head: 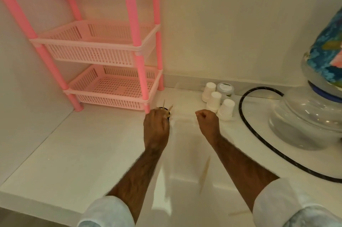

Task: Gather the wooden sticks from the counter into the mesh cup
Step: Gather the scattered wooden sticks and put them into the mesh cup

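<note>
A white counter [83, 152] meets cream walls in a corner, where a pink basket rack [103, 49] stands. The left hand [156, 128] covers the dark mesh cup [167, 111] beside the rack; whether it grips the wooden sticks [170, 109] poking out is unclear. The right hand [208, 122] is fisted, apparently empty. Another stick [205, 171] lies loose nearer the viewer.

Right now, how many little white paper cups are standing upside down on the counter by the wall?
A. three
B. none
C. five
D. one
A, since three white paper cups stand upside down in a cluster on the counter, next to a small lidded jar near the wall.
</note>
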Tool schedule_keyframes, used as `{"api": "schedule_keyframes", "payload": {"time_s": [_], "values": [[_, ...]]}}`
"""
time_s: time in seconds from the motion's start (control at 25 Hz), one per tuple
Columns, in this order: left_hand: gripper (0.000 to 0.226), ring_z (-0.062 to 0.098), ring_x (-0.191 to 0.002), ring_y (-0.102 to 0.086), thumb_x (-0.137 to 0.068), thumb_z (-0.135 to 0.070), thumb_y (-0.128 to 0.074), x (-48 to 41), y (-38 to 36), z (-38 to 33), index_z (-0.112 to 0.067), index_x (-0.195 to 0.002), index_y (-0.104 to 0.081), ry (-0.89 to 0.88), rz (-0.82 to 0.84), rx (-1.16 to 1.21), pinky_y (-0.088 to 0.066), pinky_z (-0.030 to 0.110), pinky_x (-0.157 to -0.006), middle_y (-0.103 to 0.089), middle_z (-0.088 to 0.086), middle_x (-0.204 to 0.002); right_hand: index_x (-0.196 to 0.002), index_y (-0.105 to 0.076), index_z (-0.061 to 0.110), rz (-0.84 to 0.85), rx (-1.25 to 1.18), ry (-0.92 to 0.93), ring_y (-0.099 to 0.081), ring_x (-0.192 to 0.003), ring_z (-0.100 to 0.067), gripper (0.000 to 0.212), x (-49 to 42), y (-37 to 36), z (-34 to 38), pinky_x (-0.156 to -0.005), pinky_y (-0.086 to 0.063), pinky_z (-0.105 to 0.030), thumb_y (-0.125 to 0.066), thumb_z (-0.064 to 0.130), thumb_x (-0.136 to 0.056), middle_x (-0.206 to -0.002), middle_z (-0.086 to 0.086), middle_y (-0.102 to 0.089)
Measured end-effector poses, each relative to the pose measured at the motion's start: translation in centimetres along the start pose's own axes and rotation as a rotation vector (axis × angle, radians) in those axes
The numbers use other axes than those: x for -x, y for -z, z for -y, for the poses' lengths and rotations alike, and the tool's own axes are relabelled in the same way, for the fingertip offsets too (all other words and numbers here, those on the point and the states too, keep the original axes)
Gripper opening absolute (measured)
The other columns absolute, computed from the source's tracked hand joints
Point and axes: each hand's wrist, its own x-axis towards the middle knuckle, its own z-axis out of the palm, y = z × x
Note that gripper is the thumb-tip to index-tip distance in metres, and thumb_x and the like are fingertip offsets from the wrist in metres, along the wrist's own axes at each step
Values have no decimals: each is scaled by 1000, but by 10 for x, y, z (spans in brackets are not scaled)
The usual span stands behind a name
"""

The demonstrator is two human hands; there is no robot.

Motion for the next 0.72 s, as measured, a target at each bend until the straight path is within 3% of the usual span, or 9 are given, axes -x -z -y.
{"api": "schedule_keyframes", "payload": {"time_s": [0.12, 0.2, 0.28, 0.36, 0.48, 0.6, 0.72], "values": [[18, 19, -101, -55, -101, -27, -48, 56, -20, -23, -19, -105, -64, 80, 359, -62, -43, 29, -84, -61, -1, -104, -97, -76, 14, 150, 233, -109, -66, -100, -20, 21, 26, 45, -48, -88, -48, -28, -59, 26, -94, -103, -2, -73], [34, 20, -113, -53, -102, -45, -44, 96, -36, -36, -22, -118, -63, 192, 623, -187, -45, 33, -94, -59, -1, -116, -97, -76, 12, 244, 341, -126, -66, -102, -21, 19, 50, 75, -79, -93, -50, -32, -60, 22, -94, -104, -3, -73], [48, 21, -115, -50, -99, -58, -41, 125, -46, -51, -20, -120, -61, 188, 787, -279, -46, 35, -95, -54, 0, -120, -103, -75, 12, 326, 458, -113, -65, -107, -20, 20, 76, 103, -101, -98, -49, -32, -58, 19, -94, -112, -3, -71], [54, 23, -111, -49, -96, -62, -41, 140, -54, -66, -15, -116, -61, 136, 843, -351, -47, 35, -90, -52, 3, -119, -106, -74, 15, 421, 572, -87, -64, -109, -18, 21, 100, 124, -114, -98, -48, -29, -57, 21, -95, -116, -1, -70], [42, 25, -111, -51, -98, -48, -49, 149, -62, -88, -12, -117, -61, 79, 851, -445, -47, 35, -88, -54, 6, -120, -109, -72, 18, 550, 637, -53, -63, -107, -16, 24, 135, 144, -120, -93, -49, -26, -56, 29, -94, -116, 2, -68], [22, 23, -109, -57, -101, -21, -50, 156, -64, -103, -12, -117, -61, -8, 853, -600, -51, 32, -85, -58, 7, -120, -111, -68, 23, 662, 750, 145, -58, -107, -15, 26, 164, 155, -123, -89, -46, -28, -61, 38, -91, -114, 4, -62], [24, 22, -107, -59, -97, -1, -45, 161, -66, -107, -11, -113, -59, -28, 835, -662, -51, 31, -83, -60, 7, -117, -102, -69, 21, 654, 1002, 396, -58, -96, -20, 19, 184, 157, -125, -79, -44, -33, -62, 33, -88, -103, 1, -60]]}}
